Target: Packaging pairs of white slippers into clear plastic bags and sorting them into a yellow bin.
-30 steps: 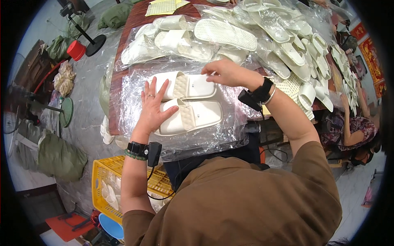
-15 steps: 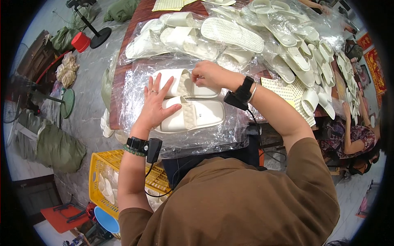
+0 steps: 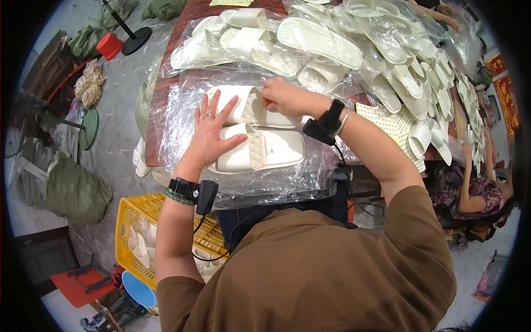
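Note:
Two white slippers lie side by side on clear plastic bags (image 3: 276, 191) at the table's near edge. My left hand (image 3: 213, 133) is spread open over their left ends, fingers on the far slipper (image 3: 241, 104) and thumb at the strap of the near slipper (image 3: 285, 149). A small dark mark shows on the near slipper's insole. Over the right part of the far slipper is my right hand (image 3: 285, 98), its fingers curled in and pressed together beside the strap. Whatever those fingers may hold is hidden.
Bagged white slippers (image 3: 321, 41) are heaped at the back and right of the table. A yellowish sticker sheet (image 3: 387, 119) lies to the right. A yellow crate (image 3: 130, 221) with slippers stands on the floor at my left. Another person's arm (image 3: 467, 180) shows at the far right.
The view has shifted slightly. Both hands stay at the same slippers, with my right fingers still curled at the far one.

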### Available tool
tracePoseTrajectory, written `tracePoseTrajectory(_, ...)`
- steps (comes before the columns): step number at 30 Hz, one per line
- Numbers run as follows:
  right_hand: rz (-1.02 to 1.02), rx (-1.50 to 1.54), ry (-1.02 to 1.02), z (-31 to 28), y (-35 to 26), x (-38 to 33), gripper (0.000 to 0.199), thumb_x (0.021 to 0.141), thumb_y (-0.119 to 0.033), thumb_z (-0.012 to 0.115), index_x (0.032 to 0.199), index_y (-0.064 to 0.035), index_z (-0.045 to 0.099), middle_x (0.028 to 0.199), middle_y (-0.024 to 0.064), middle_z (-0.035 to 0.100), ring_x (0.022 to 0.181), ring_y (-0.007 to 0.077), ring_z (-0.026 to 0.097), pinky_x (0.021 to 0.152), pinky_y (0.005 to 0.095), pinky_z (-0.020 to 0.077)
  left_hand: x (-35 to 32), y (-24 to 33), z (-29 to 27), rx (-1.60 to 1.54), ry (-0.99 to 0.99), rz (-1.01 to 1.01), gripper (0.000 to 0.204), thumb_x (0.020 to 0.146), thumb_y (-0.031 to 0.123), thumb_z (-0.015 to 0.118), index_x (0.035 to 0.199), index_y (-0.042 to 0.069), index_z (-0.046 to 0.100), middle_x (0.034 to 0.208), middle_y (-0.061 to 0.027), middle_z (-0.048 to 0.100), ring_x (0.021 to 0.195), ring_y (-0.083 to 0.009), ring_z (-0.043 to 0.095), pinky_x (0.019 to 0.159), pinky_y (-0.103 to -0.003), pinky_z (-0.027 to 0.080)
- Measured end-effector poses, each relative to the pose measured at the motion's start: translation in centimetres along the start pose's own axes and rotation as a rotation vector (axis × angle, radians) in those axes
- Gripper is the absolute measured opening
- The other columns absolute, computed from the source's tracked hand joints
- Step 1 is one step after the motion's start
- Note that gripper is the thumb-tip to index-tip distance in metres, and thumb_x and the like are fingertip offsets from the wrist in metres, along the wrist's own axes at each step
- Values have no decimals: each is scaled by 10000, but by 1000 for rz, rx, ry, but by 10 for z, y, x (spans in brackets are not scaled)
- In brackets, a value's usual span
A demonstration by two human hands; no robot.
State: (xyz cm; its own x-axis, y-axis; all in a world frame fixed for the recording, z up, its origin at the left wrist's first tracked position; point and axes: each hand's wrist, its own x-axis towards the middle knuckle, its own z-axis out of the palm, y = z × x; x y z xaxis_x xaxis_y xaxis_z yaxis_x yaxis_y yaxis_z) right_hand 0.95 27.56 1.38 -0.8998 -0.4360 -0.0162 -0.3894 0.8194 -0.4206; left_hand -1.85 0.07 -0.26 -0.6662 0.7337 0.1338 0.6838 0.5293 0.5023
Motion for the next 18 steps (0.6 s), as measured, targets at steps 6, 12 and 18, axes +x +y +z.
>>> tracePoseTrajectory(6, -93, 168, 87, 1, 14, -9, 142, 811, -45, 714, 933, -59, 644, 991, 111, 586, 1004, 307, 565, 864, 384, 475, -1, 0, 0, -23, 13, 16, 828, 803, 563, 712, 1520, 310, 383, 1627, -193, 164, 1502, -447, 51, 1190, -589, 65)
tracePoseTrajectory(12, -128, 103, 143, 8, 12, -11, 114, 817, -31, 710, 903, -69, 644, 983, 111, 580, 998, 315, 555, 867, 398, 469, 0, -1, 0, 2, -9, 8, 843, 801, 485, 717, 1537, 288, 355, 1636, -174, 150, 1505, -447, 36, 1183, -609, 62)
tracePoseTrajectory(18, -59, 112, 102, 6, 10, -12, 137, 821, -41, 711, 917, -69, 618, 1020, 107, 575, 1043, 331, 534, 903, 403, 454, 1, -1, 0, 4, -9, 10, 842, 799, 497, 713, 1534, 289, 360, 1637, -172, 151, 1507, -442, 33, 1185, -606, 59)
